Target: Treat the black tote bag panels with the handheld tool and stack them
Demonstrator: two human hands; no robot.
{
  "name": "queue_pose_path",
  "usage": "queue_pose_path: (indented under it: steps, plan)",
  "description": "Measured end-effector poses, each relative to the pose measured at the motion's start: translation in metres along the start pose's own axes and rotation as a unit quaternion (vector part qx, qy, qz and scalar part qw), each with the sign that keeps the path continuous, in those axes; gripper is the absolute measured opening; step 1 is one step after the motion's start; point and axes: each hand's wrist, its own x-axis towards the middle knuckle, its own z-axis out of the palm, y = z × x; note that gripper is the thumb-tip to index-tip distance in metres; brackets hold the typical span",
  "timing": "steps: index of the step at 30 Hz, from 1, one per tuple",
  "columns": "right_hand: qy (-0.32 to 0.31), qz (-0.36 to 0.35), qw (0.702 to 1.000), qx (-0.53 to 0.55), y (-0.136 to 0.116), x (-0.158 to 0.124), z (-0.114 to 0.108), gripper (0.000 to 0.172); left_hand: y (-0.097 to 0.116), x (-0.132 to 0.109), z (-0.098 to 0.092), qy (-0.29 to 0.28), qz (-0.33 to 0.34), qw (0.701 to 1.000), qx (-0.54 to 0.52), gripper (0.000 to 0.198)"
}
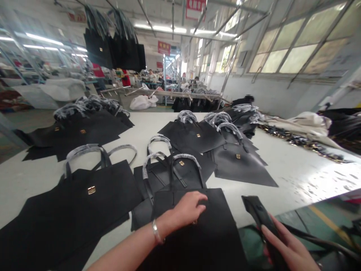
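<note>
Several black leather tote bags lie flat on a white worktable (296,173), with gold clasps and handles wrapped in clear plastic. My left hand (188,209), with a silver bracelet on the wrist, lies on the nearest black tote bag (194,241) and appears to grip it near its top edge. My right hand (290,246) is at the table's near right corner, off the table. It holds a flat black piece (261,216), possibly part of a bag, and a dark strap (318,242) runs to the right.
More totes lie at left (84,203) and centre (239,165). Black bags hang overhead (113,41). Pale cloth (304,128) and a dark glittery strip (299,141) lie at the table's right. Beyond stand a white sack (142,102), a metal rack and distant people (152,75).
</note>
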Motion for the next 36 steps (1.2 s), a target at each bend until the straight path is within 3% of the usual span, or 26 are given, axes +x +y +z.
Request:
queue_pose_path:
  steps: [2, 5, 9, 12, 18, 25, 32, 34, 36]
  plan:
    - [-0.034, 0.001, 0.999, -0.024, 0.002, 0.007, 0.006, 0.095, -0.013, -0.018, 0.014, -0.026, 0.027, 0.990, 0.133, 0.024]
    - [-0.106, 0.013, 0.992, -0.063, 0.003, 0.018, 0.024, 0.086, -0.026, -0.039, 0.028, -0.023, 0.041, 0.974, 0.222, 0.021]
    - [-0.213, 0.036, 0.972, -0.091, -0.003, 0.025, 0.045, 0.074, -0.043, -0.050, 0.039, 0.005, 0.073, 0.970, 0.234, 0.025]
    - [-0.257, 0.061, 0.961, -0.087, -0.015, 0.029, 0.054, 0.067, -0.050, -0.053, 0.042, 0.023, 0.095, 0.971, 0.217, 0.026]
    - [-0.271, 0.059, 0.955, -0.102, -0.042, 0.041, 0.067, 0.057, -0.051, -0.054, 0.041, 0.029, 0.097, 0.972, 0.213, 0.026]
    - [-0.278, 0.081, 0.948, -0.133, -0.039, 0.040, 0.066, 0.063, -0.051, -0.056, 0.039, 0.019, 0.105, 0.972, 0.207, 0.025]
    - [-0.165, -0.061, 0.977, -0.121, -0.058, 0.050, 0.093, 0.067, -0.049, -0.064, 0.040, 0.009, 0.106, 0.972, 0.210, 0.033]
    - [-0.173, -0.070, 0.974, -0.130, -0.066, 0.045, 0.096, 0.070, -0.047, -0.076, 0.038, 0.008, 0.106, 0.971, 0.214, 0.040]
    - [-0.220, -0.045, 0.961, -0.159, -0.072, 0.037, 0.101, 0.074, -0.046, -0.090, 0.032, 0.018, 0.106, 0.971, 0.214, 0.038]
